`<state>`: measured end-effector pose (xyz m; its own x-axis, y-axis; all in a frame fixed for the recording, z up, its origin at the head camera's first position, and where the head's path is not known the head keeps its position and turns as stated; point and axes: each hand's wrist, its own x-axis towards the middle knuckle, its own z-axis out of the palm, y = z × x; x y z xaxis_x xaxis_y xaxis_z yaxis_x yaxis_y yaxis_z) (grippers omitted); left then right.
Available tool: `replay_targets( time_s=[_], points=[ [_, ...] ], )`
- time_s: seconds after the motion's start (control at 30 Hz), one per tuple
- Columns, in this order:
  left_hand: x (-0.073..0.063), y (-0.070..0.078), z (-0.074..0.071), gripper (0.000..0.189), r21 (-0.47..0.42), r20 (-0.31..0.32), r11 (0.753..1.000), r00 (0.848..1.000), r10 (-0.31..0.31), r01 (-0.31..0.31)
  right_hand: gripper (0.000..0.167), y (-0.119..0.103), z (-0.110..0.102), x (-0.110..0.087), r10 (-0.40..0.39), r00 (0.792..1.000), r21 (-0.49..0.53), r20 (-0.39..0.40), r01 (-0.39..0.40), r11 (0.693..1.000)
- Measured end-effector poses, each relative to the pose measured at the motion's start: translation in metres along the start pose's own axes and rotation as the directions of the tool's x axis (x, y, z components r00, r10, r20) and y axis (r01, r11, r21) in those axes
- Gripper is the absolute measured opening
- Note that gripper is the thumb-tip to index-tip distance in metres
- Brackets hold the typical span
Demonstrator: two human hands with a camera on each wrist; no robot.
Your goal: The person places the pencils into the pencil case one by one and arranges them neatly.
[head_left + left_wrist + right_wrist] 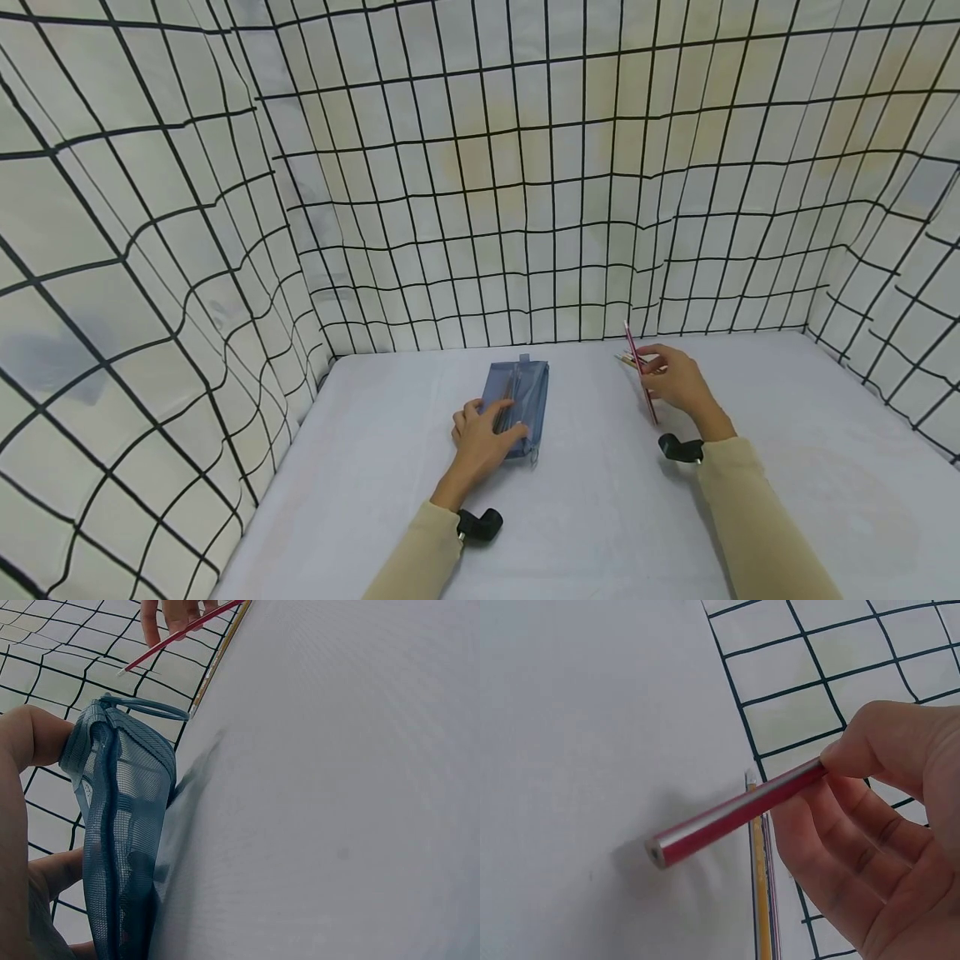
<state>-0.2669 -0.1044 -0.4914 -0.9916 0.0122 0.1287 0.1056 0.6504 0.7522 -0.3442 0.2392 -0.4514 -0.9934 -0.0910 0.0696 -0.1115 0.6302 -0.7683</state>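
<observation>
A blue mesh zip pencil case [534, 392] lies on the white table, with dark slim things showing inside it. My left hand [478, 435] holds it from the near left side, thumb and fingers spread over its top. In the left wrist view the case [131, 825] shows its zip and a loop at one end. My right hand [675, 383] pinches a red pencil [639, 371] between thumb and fingers, tilted above the table. The right wrist view shows the flat, unsharpened end of this pencil [727, 814] facing the camera.
Several more pencils lie together near the right hand, among them a yellow pencil [760, 900]. A white table [585, 500] spreads beneath both hands. Black netting [525, 167] over white sheeting rises behind the table and at both sides.
</observation>
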Motion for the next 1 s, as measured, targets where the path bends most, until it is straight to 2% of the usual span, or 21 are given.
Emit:
replay_targets(
  time_s=[0.33,0.63,1.0],
  points=[
    [0.0,-0.002,0.001,0.06,0.003,0.0,1.0,1.0,-0.005,0.005,0.052,-0.002,0.004,-0.002,-0.005,1.0,0.127,0.021,0.002,0.992],
    [0.001,-0.002,0.001,0.061,0.004,-0.002,1.0,1.0,-0.002,0.002,0.051,-0.003,0.01,-0.001,-0.015,0.999,0.241,0.041,0.004,0.97],
    [0.002,-0.002,0.001,0.061,-0.006,-0.003,1.0,1.0,0.004,-0.004,0.051,-0.01,0.021,0.002,0.007,0.999,0.319,0.049,-0.022,0.948]
  ],
)
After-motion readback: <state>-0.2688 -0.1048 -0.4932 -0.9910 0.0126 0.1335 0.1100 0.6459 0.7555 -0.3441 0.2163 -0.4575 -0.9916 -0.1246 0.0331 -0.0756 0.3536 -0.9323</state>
